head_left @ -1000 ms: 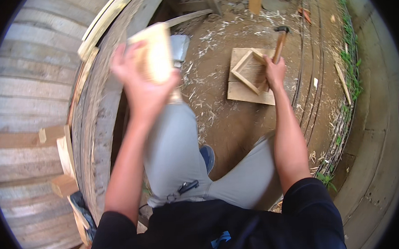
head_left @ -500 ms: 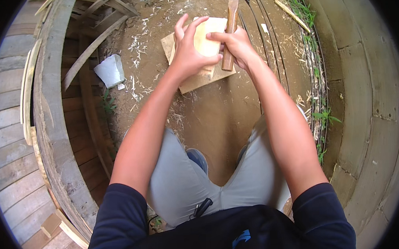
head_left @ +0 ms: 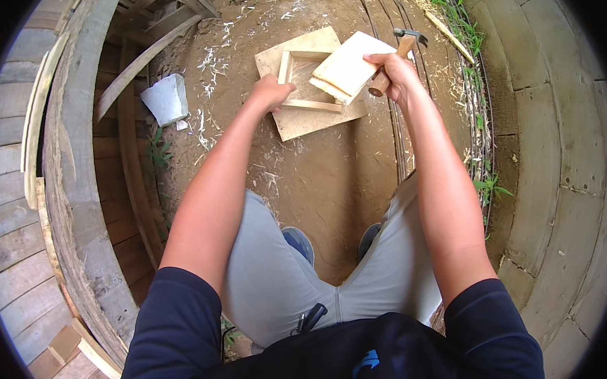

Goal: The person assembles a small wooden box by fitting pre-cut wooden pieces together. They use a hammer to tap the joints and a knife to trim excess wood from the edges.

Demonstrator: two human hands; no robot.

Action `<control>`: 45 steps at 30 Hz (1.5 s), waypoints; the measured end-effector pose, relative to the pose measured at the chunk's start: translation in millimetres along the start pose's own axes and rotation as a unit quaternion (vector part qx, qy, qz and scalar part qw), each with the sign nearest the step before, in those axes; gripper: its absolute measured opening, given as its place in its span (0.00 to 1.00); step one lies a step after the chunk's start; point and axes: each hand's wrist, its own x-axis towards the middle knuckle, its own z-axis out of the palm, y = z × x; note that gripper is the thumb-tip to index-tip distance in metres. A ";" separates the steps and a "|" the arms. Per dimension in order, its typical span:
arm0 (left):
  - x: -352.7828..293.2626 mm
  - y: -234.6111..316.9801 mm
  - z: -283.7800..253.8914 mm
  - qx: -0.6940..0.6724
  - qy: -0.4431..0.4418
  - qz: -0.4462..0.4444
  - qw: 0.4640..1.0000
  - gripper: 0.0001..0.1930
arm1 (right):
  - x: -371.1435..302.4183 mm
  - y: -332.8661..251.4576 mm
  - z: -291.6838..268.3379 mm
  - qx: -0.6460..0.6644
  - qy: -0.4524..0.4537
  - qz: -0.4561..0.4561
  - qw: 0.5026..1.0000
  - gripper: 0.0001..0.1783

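Note:
A small four-sided wooden frame [head_left: 313,106] lies on a flat wooden board [head_left: 317,125] on the dirt. At the frame's left corner, my left hand [head_left: 271,94] is closed around the edge, its fingertips partly hidden. My right hand [head_left: 398,75] pinches a pale rectangular wooden panel [head_left: 349,62], tilted over the frame's right side. That same hand also grips a hammer [head_left: 381,83] by its brown handle, the metal head pointing up and to the right. Through the frame's opening the board beneath shows.
A whitish stone block [head_left: 166,100] sits on the ground to the left, beside a thick timber beam [head_left: 86,166]. Dark rods [head_left: 395,126] run along the dirt at right, near a plank wall [head_left: 548,142]. Wood shavings [head_left: 208,64] are scattered about.
My right hand has moved right and nearer with the panel and hammer, uncovering the frame. My left hand has come off the panel, down onto the frame's left corner.

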 end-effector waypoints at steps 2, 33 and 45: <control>-4.1 5.6 1.6 -0.042 -0.079 -0.037 0.995 0.26 | -6.8 0.1 7.2 -0.032 0.007 -0.006 0.999 0.21; -67.4 71.4 1.8 -0.261 -0.126 0.178 0.940 0.28 | -29.8 13.6 40.3 -0.122 -0.068 -0.039 0.989 0.45; -36.3 43.2 -21.6 -0.216 -0.013 0.128 0.968 0.16 | -34.6 -7.4 35.8 0.001 -0.104 -0.042 0.994 0.44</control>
